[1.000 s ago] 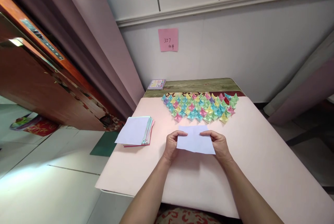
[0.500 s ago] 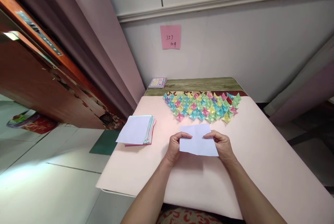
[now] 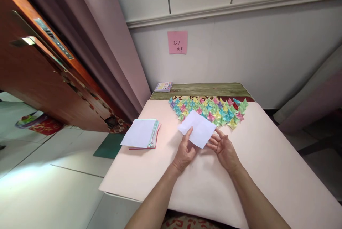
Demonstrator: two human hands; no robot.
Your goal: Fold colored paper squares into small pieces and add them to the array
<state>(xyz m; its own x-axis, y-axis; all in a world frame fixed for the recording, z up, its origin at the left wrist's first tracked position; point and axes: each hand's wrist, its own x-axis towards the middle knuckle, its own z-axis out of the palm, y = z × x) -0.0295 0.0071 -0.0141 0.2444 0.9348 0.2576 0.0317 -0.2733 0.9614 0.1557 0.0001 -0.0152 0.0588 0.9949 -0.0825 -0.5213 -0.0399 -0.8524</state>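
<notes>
A square sheet of white paper (image 3: 199, 129) is held up over the pink-covered table (image 3: 208, 193), turned so one corner points away from me. My left hand (image 3: 185, 152) grips its near left edge, thumb on top and the other fingers mostly hidden beneath. Palm up, my right hand (image 3: 224, 149) lies at the sheet's right corner with its fingers spread. Its fingertips are at or under the paper's edge; whether they touch it I cannot tell. Just beyond the sheet, many small folded paper pieces (image 3: 228, 111) in several colours stand in rows.
A stack of paper (image 3: 141, 133) with a white top sheet sits at the table's left side. Small packets (image 3: 163, 86) lie at the back left corner. A pink note (image 3: 177, 42) is stuck on the wall. Left of the table are a curtain and a wooden door (image 3: 53, 68).
The paper has turned from lying square to me to a corner-forward position and moved slightly away. My right hand has released its pinch and opened, palm up.
</notes>
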